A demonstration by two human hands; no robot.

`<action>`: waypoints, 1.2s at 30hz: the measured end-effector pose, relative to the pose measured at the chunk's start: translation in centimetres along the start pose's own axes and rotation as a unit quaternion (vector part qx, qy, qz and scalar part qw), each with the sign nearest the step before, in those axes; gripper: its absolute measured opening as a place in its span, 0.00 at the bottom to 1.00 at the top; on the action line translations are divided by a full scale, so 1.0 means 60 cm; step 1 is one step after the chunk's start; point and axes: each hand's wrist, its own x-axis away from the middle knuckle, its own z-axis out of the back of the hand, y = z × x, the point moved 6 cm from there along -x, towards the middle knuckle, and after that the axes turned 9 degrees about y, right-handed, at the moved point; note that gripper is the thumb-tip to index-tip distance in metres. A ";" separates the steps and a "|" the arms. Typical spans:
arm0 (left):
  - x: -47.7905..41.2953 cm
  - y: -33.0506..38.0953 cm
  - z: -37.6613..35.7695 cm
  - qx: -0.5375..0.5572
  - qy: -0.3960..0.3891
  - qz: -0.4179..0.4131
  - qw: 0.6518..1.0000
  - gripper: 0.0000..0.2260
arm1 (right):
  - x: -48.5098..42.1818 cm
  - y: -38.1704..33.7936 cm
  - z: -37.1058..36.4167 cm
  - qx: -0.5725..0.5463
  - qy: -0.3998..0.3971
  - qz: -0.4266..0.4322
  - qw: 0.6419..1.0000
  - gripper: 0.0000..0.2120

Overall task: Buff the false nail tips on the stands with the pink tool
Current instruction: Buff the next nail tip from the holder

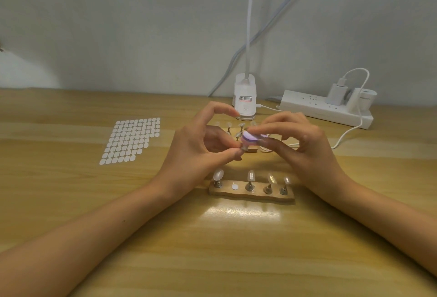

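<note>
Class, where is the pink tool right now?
Head view, mid-frame: the right hand holds the pink tool on the nail stand pinched by the left hand, beyond the near wooden base.

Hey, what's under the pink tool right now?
A small metal peg sits right under the pink tool, pinched by the left hand; the right hand holds the tool. Any nail tip on the peg is hidden by the tool.

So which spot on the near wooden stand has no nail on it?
The second spot from the left: only a white dot sits there, while the other four hold metal pegs with clear tips.
</note>
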 end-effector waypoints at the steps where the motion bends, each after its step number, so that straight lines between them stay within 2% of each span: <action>1: 0.001 0.000 -0.001 0.006 -0.002 0.000 1.000 0.23 | 0.002 -0.005 -0.003 -0.004 -0.008 0.018 1.000 0.11; 3: 0.001 0.000 -0.001 0.011 -0.005 0.001 1.000 0.22 | 0.005 -0.012 -0.008 -0.008 -0.022 0.043 0.999 0.11; 6: 0.001 0.000 0.000 -0.001 0.000 0.000 1.000 0.23 | 0.000 0.002 0.001 0.001 0.001 -0.004 1.000 0.10; 10: 0.002 0.000 -0.002 0.007 -0.005 0.000 1.000 0.23 | 0.002 -0.005 -0.004 -0.007 -0.013 0.027 1.000 0.10; 13: 0.001 -0.002 0.000 0.007 0.001 0.005 1.000 0.23 | -0.001 0.000 0.001 0.007 0.003 0.000 1.000 0.10; 16: 0.001 -0.002 -0.001 0.011 -0.003 0.003 1.000 0.22 | 0.001 -0.009 -0.002 0.003 -0.006 0.036 0.999 0.10; 20: 0.000 -0.002 0.001 0.004 0.003 0.002 1.000 0.23 | -0.002 -0.001 0.002 0.013 0.000 0.006 1.000 0.10; 23: 0.001 -0.002 -0.002 0.017 -0.005 0.003 1.000 0.22 | 0.004 -0.014 -0.007 0.012 -0.016 0.063 0.998 0.10; 27: 0.000 -0.001 0.001 -0.003 0.001 0.002 1.000 0.23 | -0.002 0.000 0.002 0.016 0.000 0.005 1.000 0.10; 30: 0.001 -0.002 -0.001 0.009 -0.005 0.004 1.000 0.23 | 0.001 -0.010 -0.003 0.006 -0.011 0.045 0.999 0.10; 34: -0.001 -0.003 -0.001 -0.002 0.001 0.007 1.000 0.24 | -0.003 -0.003 0.001 0.013 0.000 0.016 1.000 0.10; 36: 0.001 -0.002 -0.002 0.010 -0.003 0.007 1.000 0.23 | 0.001 -0.011 -0.004 0.013 -0.008 0.050 0.999 0.10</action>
